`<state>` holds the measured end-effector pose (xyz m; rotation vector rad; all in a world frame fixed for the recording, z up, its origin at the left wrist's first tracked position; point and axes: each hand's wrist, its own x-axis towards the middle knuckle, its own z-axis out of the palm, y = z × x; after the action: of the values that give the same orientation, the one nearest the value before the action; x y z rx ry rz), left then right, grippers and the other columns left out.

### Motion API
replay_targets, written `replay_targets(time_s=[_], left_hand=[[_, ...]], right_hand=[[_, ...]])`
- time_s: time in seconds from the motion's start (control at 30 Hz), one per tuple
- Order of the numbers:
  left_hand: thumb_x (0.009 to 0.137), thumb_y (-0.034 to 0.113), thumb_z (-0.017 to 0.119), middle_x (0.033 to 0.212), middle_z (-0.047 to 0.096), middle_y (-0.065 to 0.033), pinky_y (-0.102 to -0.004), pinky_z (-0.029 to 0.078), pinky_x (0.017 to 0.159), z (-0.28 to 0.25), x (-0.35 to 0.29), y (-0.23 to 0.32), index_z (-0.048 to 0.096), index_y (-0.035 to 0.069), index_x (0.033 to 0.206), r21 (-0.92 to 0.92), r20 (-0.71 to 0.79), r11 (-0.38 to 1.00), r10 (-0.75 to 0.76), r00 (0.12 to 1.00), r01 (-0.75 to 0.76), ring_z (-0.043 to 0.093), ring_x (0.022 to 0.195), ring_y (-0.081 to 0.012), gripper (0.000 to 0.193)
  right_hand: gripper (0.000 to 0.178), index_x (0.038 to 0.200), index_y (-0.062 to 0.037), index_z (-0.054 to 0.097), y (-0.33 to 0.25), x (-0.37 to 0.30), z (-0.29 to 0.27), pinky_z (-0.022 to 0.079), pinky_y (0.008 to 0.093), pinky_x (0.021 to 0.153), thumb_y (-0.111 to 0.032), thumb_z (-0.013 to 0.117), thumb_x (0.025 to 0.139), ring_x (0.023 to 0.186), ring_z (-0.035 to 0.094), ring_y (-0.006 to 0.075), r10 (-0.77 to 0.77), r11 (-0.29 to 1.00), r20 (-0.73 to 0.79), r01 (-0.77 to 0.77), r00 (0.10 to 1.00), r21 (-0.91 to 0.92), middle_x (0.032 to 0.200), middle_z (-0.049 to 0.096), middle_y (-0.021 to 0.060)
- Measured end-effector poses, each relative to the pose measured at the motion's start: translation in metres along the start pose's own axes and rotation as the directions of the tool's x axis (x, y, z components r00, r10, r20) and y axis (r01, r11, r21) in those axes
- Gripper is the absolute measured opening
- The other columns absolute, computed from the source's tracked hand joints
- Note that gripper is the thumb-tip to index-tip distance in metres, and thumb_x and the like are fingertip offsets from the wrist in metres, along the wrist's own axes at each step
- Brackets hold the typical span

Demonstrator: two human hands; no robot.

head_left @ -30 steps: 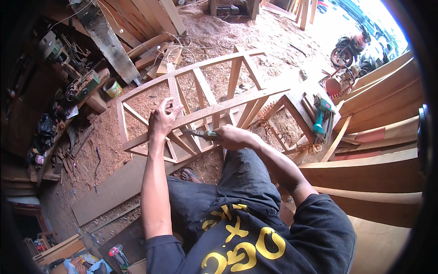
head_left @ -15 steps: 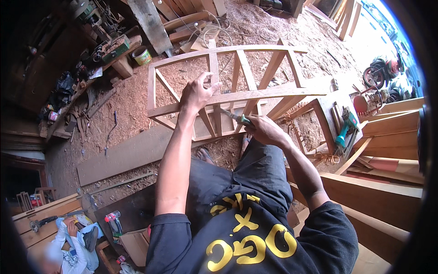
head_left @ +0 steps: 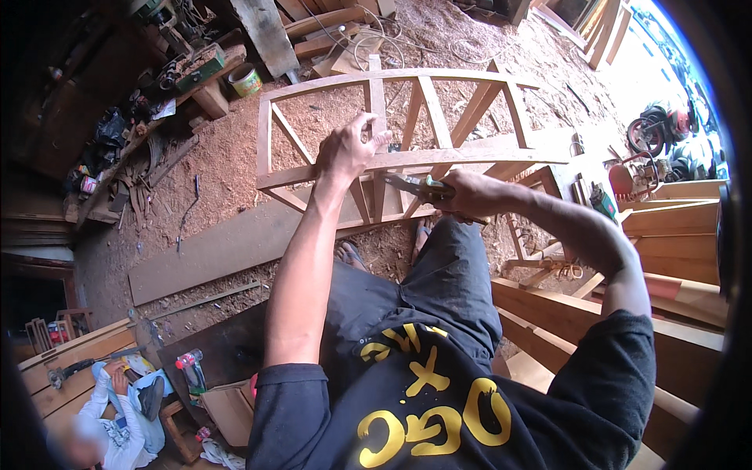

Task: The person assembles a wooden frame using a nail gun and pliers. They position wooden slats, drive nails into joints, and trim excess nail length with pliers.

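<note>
As your right hand wraps fingers round pliers near wooden frame, left hand sits, thumb and forefinger apart, beside slat: keep pliers square, brace frame firmly.

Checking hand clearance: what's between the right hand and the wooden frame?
Head view: the pliers, gripped in the right hand, with their tip beside the wooden frame; whether they touch is unclear.
</note>
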<state>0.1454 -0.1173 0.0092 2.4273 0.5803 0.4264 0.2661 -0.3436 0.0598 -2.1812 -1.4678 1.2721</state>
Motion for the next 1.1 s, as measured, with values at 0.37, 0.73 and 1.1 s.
replay_targets(time_s=[0.37,0.73,1.1], left_hand=[[0.088,0.058,0.063,0.104,0.072,-0.0186,-0.0426,0.059,0.072,0.004,0.002,0.001,0.061,0.015,0.126,0.029,0.046,0.999,-0.039,0.998,0.038,0.073,0.089,-0.0311,0.058],[0.089,0.056,0.064,0.103,0.072,-0.0194,-0.0439,0.059,0.073,0.004,0.004,-0.005,0.060,0.014,0.126,-0.005,-0.023,0.999,0.043,0.999,-0.043,0.073,0.089,-0.0334,0.056],[0.089,0.055,0.063,0.100,0.073,-0.0190,-0.0430,0.059,0.072,0.008,0.002,-0.003,0.061,0.015,0.124,0.006,-0.035,0.999,0.047,0.998,-0.047,0.073,0.089,-0.0326,0.053]], right_hand=[[0.034,0.113,-0.0006,0.062,0.055,0.028,-0.024,0.051,0.0283,0.056,-0.028,0.066,0.095,0.065,0.063,0.0148,-0.154,0.822,0.399,-0.107,0.904,0.560,0.078,0.063,0.0037],[0.028,0.112,0.0076,0.050,0.014,0.005,0.075,0.059,0.0467,0.067,0.002,0.051,0.084,0.085,0.069,0.0399,-0.205,0.868,-0.530,-0.097,0.822,-0.486,0.099,0.061,0.0288],[0.023,0.104,0.0050,0.064,0.040,0.018,-0.027,0.050,0.0299,0.051,-0.016,0.063,0.095,0.060,0.062,0.0152,-0.182,0.797,0.326,-0.055,0.927,0.602,0.069,0.063,0.0082]])
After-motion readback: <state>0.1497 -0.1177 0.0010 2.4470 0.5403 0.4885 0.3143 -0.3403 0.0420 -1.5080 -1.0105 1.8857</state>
